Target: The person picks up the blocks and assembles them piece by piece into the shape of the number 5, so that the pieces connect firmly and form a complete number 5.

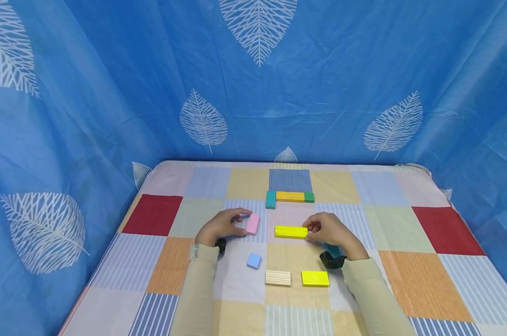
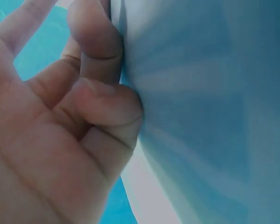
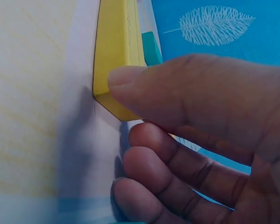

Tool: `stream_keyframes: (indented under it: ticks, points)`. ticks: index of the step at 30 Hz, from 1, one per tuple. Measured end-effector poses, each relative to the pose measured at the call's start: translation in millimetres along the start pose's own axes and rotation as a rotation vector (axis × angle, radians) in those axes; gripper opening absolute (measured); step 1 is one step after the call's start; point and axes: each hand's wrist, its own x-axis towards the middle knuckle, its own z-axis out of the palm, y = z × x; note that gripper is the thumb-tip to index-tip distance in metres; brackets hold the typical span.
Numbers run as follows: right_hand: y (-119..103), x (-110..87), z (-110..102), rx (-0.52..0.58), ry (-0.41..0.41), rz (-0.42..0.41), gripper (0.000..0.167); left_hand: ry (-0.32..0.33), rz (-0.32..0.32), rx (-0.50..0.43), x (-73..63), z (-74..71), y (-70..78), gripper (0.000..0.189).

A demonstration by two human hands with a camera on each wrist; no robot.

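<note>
My left hand (image 1: 224, 224) holds a pink block (image 1: 253, 224) between thumb and index finger, left of the table's middle. In the left wrist view, the curled fingers (image 2: 112, 105) rest against the cloth, and the pink block is out of sight. With its thumb on the near side, my right hand (image 1: 329, 228) pinches the right end of a long yellow block (image 1: 290, 232). The right wrist view shows this yellow block (image 3: 113, 51) close up, the other fingers curled below it.
Behind, a teal block (image 1: 270, 199), an orange block (image 1: 290, 197) and a green block (image 1: 309, 197) stand joined. Nearer lie a blue square block (image 1: 254, 261), a ridged wooden block (image 1: 278, 278) and a yellow block (image 1: 315, 278). A teal block (image 1: 333, 250) is partly under the right wrist.
</note>
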Motion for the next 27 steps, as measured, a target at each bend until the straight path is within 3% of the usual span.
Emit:
stream_keyframes:
  ticks: [12,27]
  points:
    - [0,-0.4,-2,0.004,-0.002,0.018,0.024,0.013,0.091,0.079,6.1,8.9,12.2,0.059]
    - [3,0.8,-3,0.013,-0.004,0.049,0.025,0.018,0.048,0.098,11.0,15.1,24.0,0.059]
